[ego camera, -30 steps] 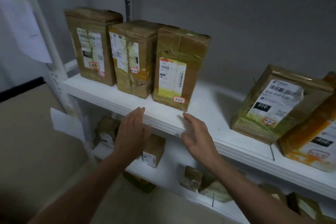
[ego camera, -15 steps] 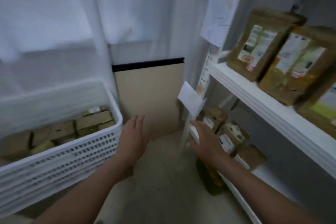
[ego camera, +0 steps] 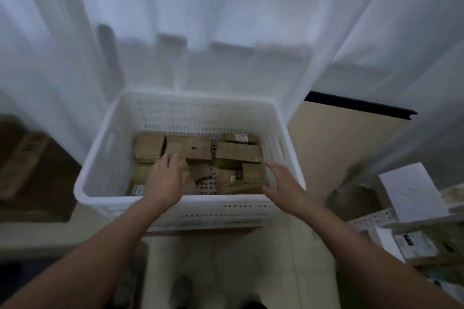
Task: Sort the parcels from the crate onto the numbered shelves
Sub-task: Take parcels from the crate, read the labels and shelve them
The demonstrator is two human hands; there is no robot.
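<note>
A white perforated plastic crate (ego camera: 206,211) stands on the floor in front of me, holding several brown taped parcels (ego camera: 237,153). My left hand (ego camera: 167,179) reaches over the near rim into the crate, fingers spread above a parcel at the middle left, holding nothing. My right hand (ego camera: 282,183) hovers at the crate's right side with straight fingers, close to a brown parcel (ego camera: 252,175) by the right wall. Whether either hand touches a parcel is unclear. The shelf edge (ego camera: 376,219) with parcels shows at the far right.
A white curtain (ego camera: 226,20) hangs behind the crate. A dark brown box (ego camera: 30,170) sits at the left. A white paper sheet (ego camera: 411,193) hangs on the shelf post at right. Beige floor (ego camera: 326,145) lies between crate and shelf.
I have turned left from the shelf to the crate. Both empty hands moved from the shelf edge down over the crate.
</note>
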